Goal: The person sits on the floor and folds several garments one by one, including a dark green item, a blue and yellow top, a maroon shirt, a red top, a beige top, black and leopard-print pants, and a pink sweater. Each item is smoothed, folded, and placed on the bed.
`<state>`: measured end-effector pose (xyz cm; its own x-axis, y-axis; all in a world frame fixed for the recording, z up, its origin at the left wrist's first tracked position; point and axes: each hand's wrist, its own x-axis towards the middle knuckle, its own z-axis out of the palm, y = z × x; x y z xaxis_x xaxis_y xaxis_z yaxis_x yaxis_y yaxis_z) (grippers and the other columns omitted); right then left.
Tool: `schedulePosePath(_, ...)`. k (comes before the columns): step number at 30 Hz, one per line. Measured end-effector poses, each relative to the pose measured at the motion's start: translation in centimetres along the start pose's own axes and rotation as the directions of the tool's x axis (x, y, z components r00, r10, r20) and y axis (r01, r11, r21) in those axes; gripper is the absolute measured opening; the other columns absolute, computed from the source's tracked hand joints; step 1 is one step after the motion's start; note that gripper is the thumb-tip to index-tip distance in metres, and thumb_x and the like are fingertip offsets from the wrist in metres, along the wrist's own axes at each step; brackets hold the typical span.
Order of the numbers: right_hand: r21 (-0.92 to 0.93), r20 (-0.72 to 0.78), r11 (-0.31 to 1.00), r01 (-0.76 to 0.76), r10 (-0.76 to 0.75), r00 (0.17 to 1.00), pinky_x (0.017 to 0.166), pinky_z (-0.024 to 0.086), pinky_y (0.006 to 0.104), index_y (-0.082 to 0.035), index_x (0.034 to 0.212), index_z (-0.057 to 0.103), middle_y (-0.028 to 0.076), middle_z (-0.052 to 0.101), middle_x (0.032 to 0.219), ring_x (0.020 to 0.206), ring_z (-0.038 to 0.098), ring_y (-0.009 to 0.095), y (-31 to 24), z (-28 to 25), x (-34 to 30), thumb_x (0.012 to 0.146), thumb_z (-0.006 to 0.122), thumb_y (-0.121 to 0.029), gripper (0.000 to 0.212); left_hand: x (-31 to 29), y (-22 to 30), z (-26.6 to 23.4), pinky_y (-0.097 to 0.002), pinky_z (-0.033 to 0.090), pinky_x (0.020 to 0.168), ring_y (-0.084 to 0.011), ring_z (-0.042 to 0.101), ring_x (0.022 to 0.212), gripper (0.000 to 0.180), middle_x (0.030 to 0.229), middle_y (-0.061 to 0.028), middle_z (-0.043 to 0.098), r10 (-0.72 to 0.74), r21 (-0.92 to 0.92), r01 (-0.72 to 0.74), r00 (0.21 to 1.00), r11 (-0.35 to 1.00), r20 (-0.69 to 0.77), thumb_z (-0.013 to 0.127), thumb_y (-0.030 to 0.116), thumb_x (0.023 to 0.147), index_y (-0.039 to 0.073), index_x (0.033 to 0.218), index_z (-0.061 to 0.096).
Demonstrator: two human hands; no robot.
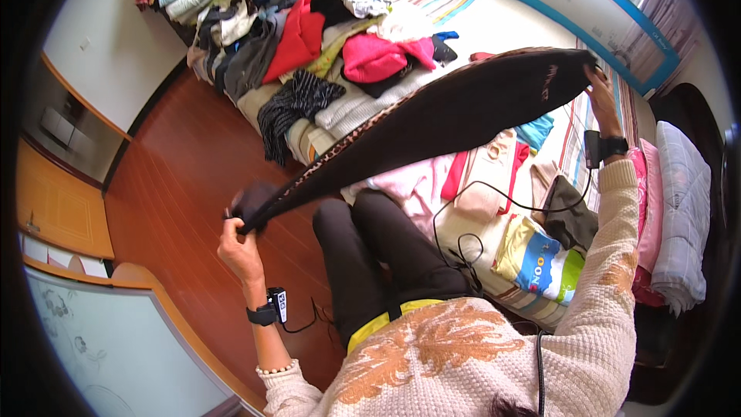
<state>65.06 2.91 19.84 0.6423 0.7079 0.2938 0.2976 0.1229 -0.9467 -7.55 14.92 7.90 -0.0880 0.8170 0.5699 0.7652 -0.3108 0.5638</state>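
Note:
A long black garment [463, 116] with leopard-print edging is stretched between my two hands, in the air above the bed. Whether it is trousers or a top I cannot tell. My left hand [241, 251], low on the left over the floor, pinches one bunched end, which is blurred. At the far right, my right hand [600, 96] grips the other, wider end, its fingers partly behind the cloth. Pale lettering shows near that end. Beneath the garment lie a pink cloth [413, 189] and a red-and-cream piece of clothing [482, 177].
Heaped clothes, including a red garment [297, 42] and a bright pink one [378, 58], cover the bed's far left. A colourful printed garment [532, 259] lies near my right forearm. Folded quilts [679, 216] stand at right. A blue-edged bed rail [571, 4] runs behind. Cables hang from both wrists.

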Motion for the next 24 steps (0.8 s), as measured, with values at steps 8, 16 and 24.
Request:
schedulePosePath(8, -0.106, 0.135, 0.994, 0.019, -0.004, 0.991, 0.097, 0.040, 0.0328, -0.002, 0.128, 0.042, 0.011, 0.053, 0.122, 0.108, 0.053, 0.022, 20.3, -9.2, -9.1, 0.098, 0.044, -0.013, 0.032, -12.2, -0.4, 3.4, -0.0414, 0.046, 0.069, -0.0312, 0.059, 0.080, 0.029, 0.077, -0.0119, 0.058, 0.031, 0.080, -0.041, 0.992, 0.996, 0.119, 0.057, -0.015, 0.062, 0.005, 0.082, 0.056)
schedulePosePath(16, 0.676, 0.322, 0.348, -0.650, 0.653, 0.685, 0.093, 0.050, 0.0412, -0.008, 0.123, 0.059, 0.011, 0.065, 0.113, 0.102, 0.062, 0.024, 35.0, -9.5, -17.7, 0.095, 0.041, -0.003, 0.033, -20.0, -3.1, 7.4, -0.0451, 0.046, 0.069, -0.0418, 0.058, 0.082, 0.023, 0.083, -0.0181, 0.059, -0.308, 0.048, 0.319, 0.851, 0.947, 0.425, 0.048, -0.012, 0.073, 0.003, 0.089, 0.050)
schedulePosePath(24, 0.401, 0.127, 0.443, -0.801, 0.839, 0.528, 0.094, 0.047, 0.0434, -0.007, 0.114, 0.062, 0.009, 0.065, 0.116, 0.107, 0.060, 0.026, 35.2, -9.5, -17.9, 0.083, 0.067, -0.026, 0.037, -19.2, -2.0, 7.5, -0.0428, 0.048, 0.071, -0.0397, 0.061, 0.086, 0.031, 0.092, -0.0183, 0.064, -0.297, -0.049, 0.319, 0.920, 0.946, 0.254, 0.048, -0.011, 0.075, 0.004, 0.101, 0.055)
